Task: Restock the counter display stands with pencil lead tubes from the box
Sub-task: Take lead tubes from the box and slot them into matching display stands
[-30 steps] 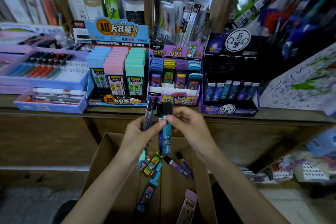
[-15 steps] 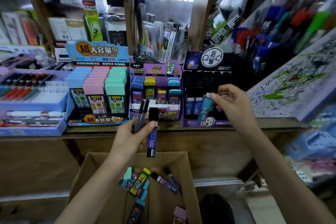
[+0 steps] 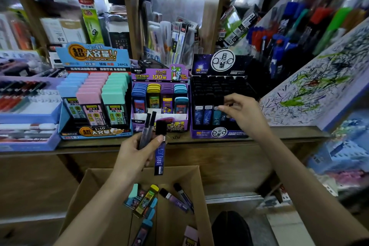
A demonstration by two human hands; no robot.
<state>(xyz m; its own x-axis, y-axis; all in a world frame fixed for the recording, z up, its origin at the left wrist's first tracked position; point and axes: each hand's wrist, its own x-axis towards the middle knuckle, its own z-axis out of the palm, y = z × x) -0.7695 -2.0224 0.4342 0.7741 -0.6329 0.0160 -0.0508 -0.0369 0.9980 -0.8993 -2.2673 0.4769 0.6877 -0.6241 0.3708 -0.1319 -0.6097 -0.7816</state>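
Note:
My left hand (image 3: 133, 154) grips three pencil lead tubes above the cardboard box (image 3: 95, 195): two dark slim tubes (image 3: 146, 130) and a blue tube with a black cap (image 3: 159, 154). My right hand (image 3: 242, 115) reaches into the front row of the black and purple display stand (image 3: 217, 84). Its thumb and forefinger pinch the top of a teal tube (image 3: 216, 116) that stands in a slot there. Several loose tubes (image 3: 145, 199) lie on the box floor. The purple stand (image 3: 159, 78) and the blue stand (image 3: 93, 58) hold rows of tubes.
The stands sit on a wooden counter (image 3: 199, 142). Pen trays (image 3: 28, 110) fill its left end. A scribbled test pad (image 3: 319, 90) leans at the right, with racks of pens (image 3: 279, 42) behind it. A dark rounded object (image 3: 231, 227) lies right of the box.
My right hand took the teal tube from my left hand, carried it to the black stand and set it into a front slot. My left hand keeps the other tubes.

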